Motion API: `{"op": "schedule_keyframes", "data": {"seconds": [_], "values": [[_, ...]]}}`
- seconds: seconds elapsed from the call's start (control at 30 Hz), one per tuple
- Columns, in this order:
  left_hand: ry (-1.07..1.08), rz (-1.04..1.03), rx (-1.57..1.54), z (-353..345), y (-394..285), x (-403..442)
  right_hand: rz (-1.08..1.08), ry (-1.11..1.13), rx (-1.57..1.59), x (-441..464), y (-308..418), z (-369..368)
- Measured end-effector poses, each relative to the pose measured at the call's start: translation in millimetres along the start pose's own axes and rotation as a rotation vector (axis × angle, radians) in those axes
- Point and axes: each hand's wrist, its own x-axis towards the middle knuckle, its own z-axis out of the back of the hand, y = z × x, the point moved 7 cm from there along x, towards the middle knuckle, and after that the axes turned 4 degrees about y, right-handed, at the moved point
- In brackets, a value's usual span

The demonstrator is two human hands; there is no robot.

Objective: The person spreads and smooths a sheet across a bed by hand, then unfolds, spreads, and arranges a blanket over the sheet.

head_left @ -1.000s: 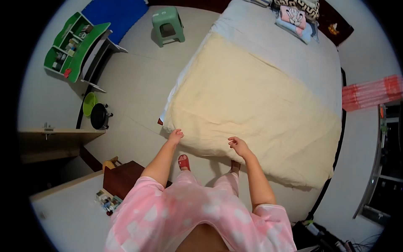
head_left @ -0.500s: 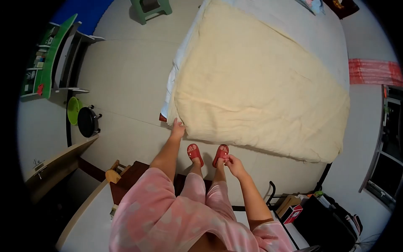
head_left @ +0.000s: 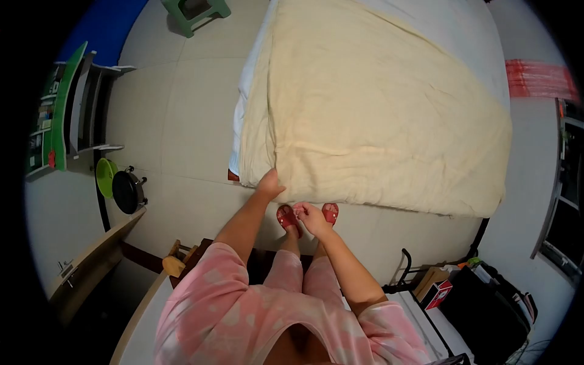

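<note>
A cream blanket [head_left: 389,115] is spread over the bed, its near edge hanging at the foot end. At the blanket's near left corner is my left hand [head_left: 269,185], its fingers closed on the fabric and partly hidden by it, thumb pointing right. A long fold runs up the blanket from that hand. My right hand [head_left: 312,220] is in the air just below the blanket's near edge, over the floor between my red slippers [head_left: 330,213]. Its fingers are loosely bent and apart, with nothing visible in them.
A pale sheet [head_left: 468,36] shows beyond the blanket. On the left are a green stool [head_left: 196,13], a shelf unit [head_left: 67,115], a lime basin [head_left: 106,177] and a round black item [head_left: 126,191]. A black bag [head_left: 480,310] stands at lower right, near a wooden door [head_left: 91,255] opposite.
My left hand has moved right, and the blanket's left part now shows a long fold. My right hand has moved left, towards the left hand. The view has shifted slightly.
</note>
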Motion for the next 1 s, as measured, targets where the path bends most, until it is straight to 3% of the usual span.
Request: {"op": "schedule_keyframes", "data": {"seconds": [0.2,0.3,0.4,0.43,0.47,0.57,0.67,0.77,0.97,1.0], "values": [[0.096,0.198,0.012,5.2,10.2,-17.9,-0.064,-0.048,0.026,-13.8,-27.2,13.9],[0.072,0.14,-0.019,37.2,-49.4,-28.4,-0.109,-0.069,0.062,-32.7,-30.1,30.7],[0.023,-0.024,0.209,44.2,-87.1,-30.8,-0.042,-0.079,0.098,-36.4,-19.6,32.4],[0.044,0.002,0.133,46.6,-97.5,-33.1,-0.005,-0.081,0.107,-34.5,-14.9,31.6],[0.069,0.03,0.056,47.2,-107.3,-38.5,0.109,-0.077,-0.083,-32.1,-4.3,29.2],[0.106,0.041,0.015,49.1,-131.1,-45.1,0.04,0.106,0.317,-18.8,7.2,5.7],[0.193,0.067,0.096,48.3,-135.3,-43.6,-0.158,0.121,0.233,-27.4,46.0,-4.7],[0.248,0.101,0.064,48.1,-128.0,-42.1,-0.081,0.118,0.288,-28.9,58.9,-2.9],[0.349,0.124,0.154,49.1,-130.2,-37.2,-0.102,-0.026,0.289,-39.0,69.3,7.7],[0.37,0.101,0.169,49.1,-132.4,-36.6,0.006,-0.128,0.173,-33.4,68.6,9.5]]}}
